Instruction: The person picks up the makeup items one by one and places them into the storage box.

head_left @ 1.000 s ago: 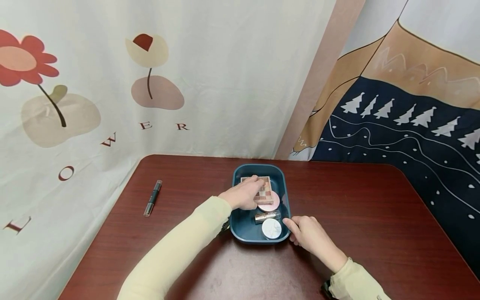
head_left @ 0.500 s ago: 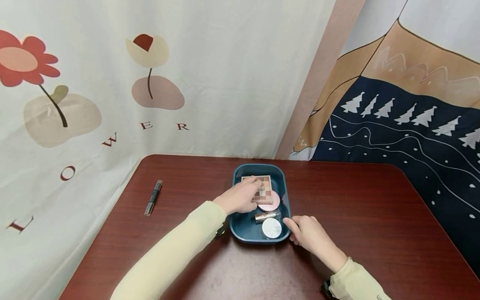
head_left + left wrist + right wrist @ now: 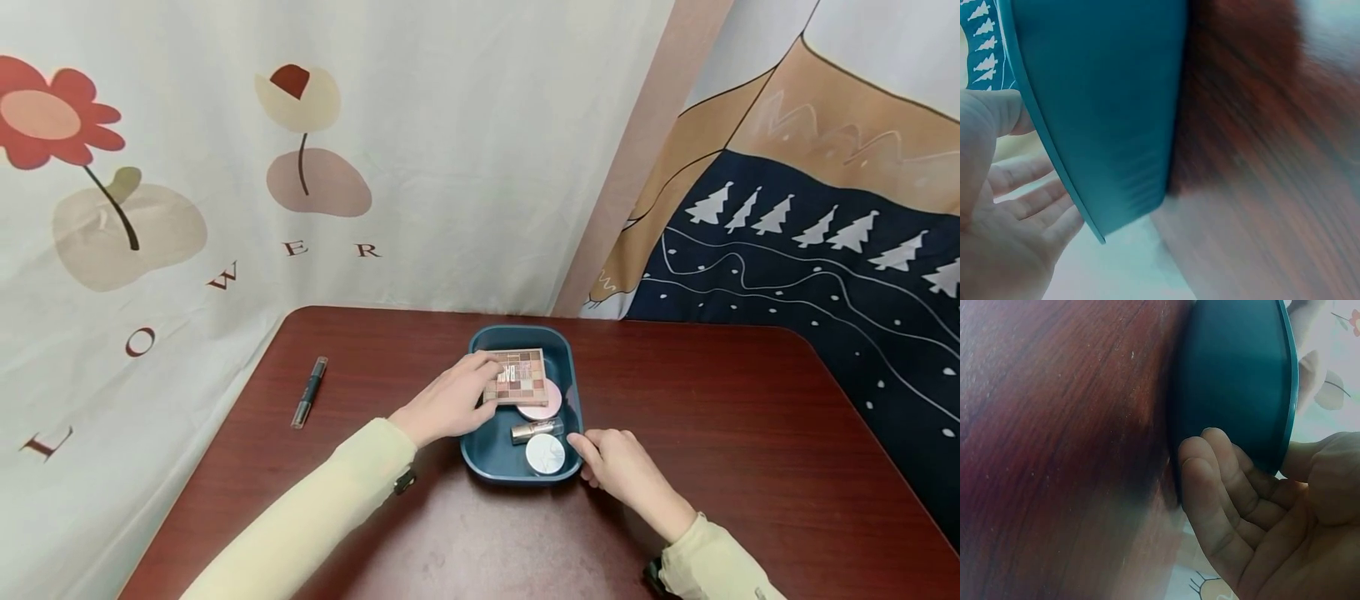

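In the head view, a blue tray (image 3: 486, 457) holds a makeup palette (image 3: 517, 382) that leans over a pink round compact (image 3: 552, 402). Nearer the front of it lie a shiny lipstick tube (image 3: 534, 430) and a white round compact (image 3: 545, 455). My left hand (image 3: 450, 402) is over the tray's left rim, fingers spread loosely beside the palette's left edge. The left wrist view shows its fingers extended behind the tray wall (image 3: 1097, 112), the tips hidden. My right hand (image 3: 621, 465) grips the tray's front right rim, thumb inside and fingers curled against the outer wall (image 3: 1235, 375).
A dark double-ended pen (image 3: 308, 392) lies on the left of the red-brown table (image 3: 720, 400). Behind the table's far edge hang a flower-printed white curtain (image 3: 450, 150) and a navy and tan printed cloth (image 3: 810, 275).
My left hand has drawn back to the left from over the palette, uncovering more of it. The right hand stays at the tray's rim. The view has shifted slightly.
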A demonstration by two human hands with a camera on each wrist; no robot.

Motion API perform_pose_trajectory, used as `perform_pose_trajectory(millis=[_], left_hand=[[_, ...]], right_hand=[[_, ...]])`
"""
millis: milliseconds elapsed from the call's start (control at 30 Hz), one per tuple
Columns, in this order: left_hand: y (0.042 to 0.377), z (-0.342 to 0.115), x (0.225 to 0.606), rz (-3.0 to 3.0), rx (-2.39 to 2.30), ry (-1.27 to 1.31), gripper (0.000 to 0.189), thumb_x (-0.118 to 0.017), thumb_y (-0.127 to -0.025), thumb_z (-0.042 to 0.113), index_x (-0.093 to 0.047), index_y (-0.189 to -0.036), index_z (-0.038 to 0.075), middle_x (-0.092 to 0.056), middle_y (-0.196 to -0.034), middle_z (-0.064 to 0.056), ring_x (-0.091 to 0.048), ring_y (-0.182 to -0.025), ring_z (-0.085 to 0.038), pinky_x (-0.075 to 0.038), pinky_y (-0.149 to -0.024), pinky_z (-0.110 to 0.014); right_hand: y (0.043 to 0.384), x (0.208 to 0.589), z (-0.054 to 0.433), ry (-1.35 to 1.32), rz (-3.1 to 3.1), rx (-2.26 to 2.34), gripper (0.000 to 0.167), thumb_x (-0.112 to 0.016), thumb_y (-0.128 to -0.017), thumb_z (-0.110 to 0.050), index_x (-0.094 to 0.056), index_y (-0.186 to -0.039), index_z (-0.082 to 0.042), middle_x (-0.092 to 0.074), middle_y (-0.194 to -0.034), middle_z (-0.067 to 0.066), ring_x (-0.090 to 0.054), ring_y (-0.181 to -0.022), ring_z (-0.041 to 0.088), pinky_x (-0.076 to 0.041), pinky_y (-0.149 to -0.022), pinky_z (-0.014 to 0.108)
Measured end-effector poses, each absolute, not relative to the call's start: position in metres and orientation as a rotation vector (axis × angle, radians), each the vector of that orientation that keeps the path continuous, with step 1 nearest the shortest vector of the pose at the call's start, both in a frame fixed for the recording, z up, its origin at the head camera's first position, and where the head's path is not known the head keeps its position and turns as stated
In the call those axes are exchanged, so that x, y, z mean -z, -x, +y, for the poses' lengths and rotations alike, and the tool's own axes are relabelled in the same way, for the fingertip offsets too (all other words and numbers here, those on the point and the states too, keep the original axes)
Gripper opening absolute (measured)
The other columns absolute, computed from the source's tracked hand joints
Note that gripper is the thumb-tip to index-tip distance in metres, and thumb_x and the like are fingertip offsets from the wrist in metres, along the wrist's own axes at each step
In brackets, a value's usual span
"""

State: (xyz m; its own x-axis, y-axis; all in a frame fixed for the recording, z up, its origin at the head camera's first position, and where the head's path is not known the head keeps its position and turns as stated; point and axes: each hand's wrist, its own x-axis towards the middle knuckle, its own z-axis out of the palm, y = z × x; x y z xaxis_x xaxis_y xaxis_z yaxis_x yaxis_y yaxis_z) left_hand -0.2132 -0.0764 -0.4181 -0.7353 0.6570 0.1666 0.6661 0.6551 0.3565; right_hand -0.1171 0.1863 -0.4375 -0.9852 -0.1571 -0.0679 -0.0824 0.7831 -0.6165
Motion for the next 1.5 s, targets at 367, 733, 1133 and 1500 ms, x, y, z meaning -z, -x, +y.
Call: perform_pose_trajectory(millis=[367, 733, 1133, 1500], left_hand=[[0.207, -0.101, 0.415, -2.777, 0.636, 1.069, 0.046, -0.073, -0.095, 0.018, -0.061, -0.135, 0.0, -0.054, -0.142, -0.016, -0.053, -0.131, -0.031, -0.045, -0.111, -0.045], [0.201, -0.131, 0.415, -2.79, 0.626, 0.967, 0.045, -0.073, -0.094, 0.018, -0.061, -0.134, 0.0, -0.054, -0.143, -0.016, -0.051, -0.131, -0.032, -0.046, -0.11, -0.047], [0.202, -0.168, 0.424, -2.838, 0.573, 0.862, 0.046, -0.072, -0.094, 0.016, -0.059, -0.134, -0.004, -0.053, -0.14, -0.022, -0.05, -0.129, -0.038, -0.046, -0.107, -0.052], [0.207, -0.202, 0.43, -2.903, 0.539, 0.732, 0.042, -0.068, -0.095, 0.012, -0.059, -0.133, -0.005, -0.052, -0.139, -0.026, -0.047, -0.13, -0.045, -0.042, -0.106, -0.059]], right_hand=[[0.118, 0.436, 0.186, 0.183, 2.857, 0.969, 0.039, -0.061, -0.105, -0.025, -0.06, -0.068, -0.012, -0.06, -0.055, -0.003, -0.056, -0.048, 0.007, -0.047, -0.053, 0.026], [0.12, 0.436, 0.186, 0.171, 2.846, 0.974, 0.039, -0.061, -0.105, -0.024, -0.06, -0.068, -0.012, -0.059, -0.056, -0.004, -0.056, -0.049, 0.007, -0.047, -0.053, 0.026], [0.117, 0.434, 0.187, 0.187, 2.847, 0.981, 0.039, -0.061, -0.105, -0.025, -0.06, -0.068, -0.012, -0.059, -0.056, -0.004, -0.056, -0.049, 0.007, -0.047, -0.052, 0.026], [0.119, 0.436, 0.187, 0.198, 2.848, 0.969, 0.039, -0.061, -0.105, -0.026, -0.06, -0.068, -0.013, -0.059, -0.056, -0.005, -0.055, -0.049, 0.007, -0.046, -0.053, 0.026]])
